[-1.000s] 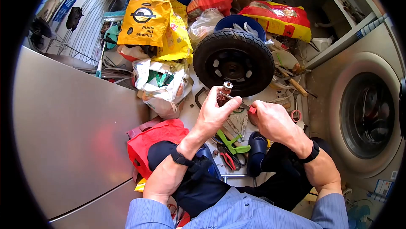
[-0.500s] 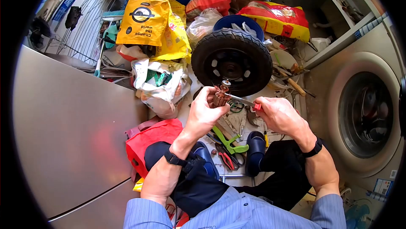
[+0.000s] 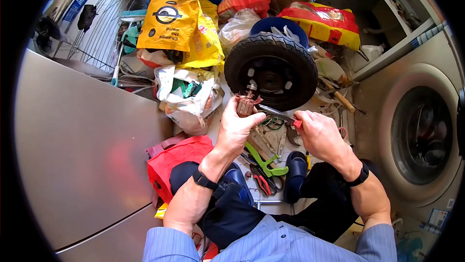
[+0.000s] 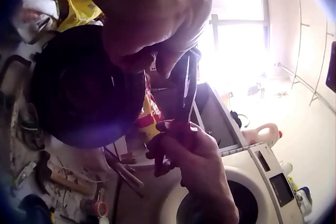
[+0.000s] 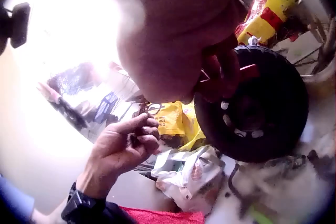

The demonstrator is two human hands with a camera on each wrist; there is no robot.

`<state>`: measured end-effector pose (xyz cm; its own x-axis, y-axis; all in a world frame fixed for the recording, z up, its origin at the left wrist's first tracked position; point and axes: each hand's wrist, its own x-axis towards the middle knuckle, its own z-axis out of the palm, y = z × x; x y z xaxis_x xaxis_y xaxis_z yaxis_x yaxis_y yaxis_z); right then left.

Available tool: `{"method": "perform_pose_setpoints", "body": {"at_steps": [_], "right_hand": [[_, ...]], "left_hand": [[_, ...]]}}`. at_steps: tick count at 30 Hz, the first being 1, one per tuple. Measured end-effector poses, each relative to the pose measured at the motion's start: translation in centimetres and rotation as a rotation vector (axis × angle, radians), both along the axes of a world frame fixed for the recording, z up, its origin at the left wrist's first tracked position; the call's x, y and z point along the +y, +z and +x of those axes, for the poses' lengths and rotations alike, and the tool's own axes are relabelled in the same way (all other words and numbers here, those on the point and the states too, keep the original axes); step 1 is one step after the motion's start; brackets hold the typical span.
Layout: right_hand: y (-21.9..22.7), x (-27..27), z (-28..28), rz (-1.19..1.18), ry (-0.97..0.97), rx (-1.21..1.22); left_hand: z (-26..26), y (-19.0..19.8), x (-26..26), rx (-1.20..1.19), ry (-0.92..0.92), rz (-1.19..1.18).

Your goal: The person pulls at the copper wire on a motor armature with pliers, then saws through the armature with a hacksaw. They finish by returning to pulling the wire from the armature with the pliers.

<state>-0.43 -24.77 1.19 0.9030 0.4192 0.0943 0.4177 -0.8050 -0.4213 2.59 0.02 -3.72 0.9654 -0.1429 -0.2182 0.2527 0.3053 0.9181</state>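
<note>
A small motor rotor with reddish-brown copper windings is pinched upright between the fingers and thumb of my left hand; its metal shaft end points away from me. My right hand grips a tool by its red handles, and the tool's metal jaws reach left to the windings' edge. The left wrist view shows the metal blades rising from the right hand. In the right wrist view the left hand has curled fingers round the dark rotor piece.
Beyond the hands a black tyre on its wheel leans on a blue tub. Yellow bags and a white bag lie left of it. A green clamp-like tool and red-handled pliers lie between the feet. A washing machine stands right.
The rotor has tilted and turned in my left hand, showing more of its body. My right hand has drawn slightly back and right, exposing more of the metal tool.
</note>
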Motion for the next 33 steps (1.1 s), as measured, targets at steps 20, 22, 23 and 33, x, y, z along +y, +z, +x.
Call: {"method": "perform_pose_setpoints", "body": {"at_steps": [20,22,23,33], "right_hand": [[-1.0,0.9,-0.3,-0.254,-0.058,-0.178],[-0.9,1.1,-0.4,-0.271,-0.07,-0.175],[-0.9,1.1,-0.5,-0.288,-0.08,-0.172],[-1.3,1.3,-0.3,-0.246,-0.091,-0.178]], "left_hand": [[-0.7,-0.1,-0.9,0.026,0.032,-0.001],[-0.7,-0.1,-1.1,0.013,0.034,0.001],[-0.7,-0.1,-1.2,-0.005,0.051,0.032],[-0.8,-0.9,-2.2,-0.145,0.051,0.135]]}}
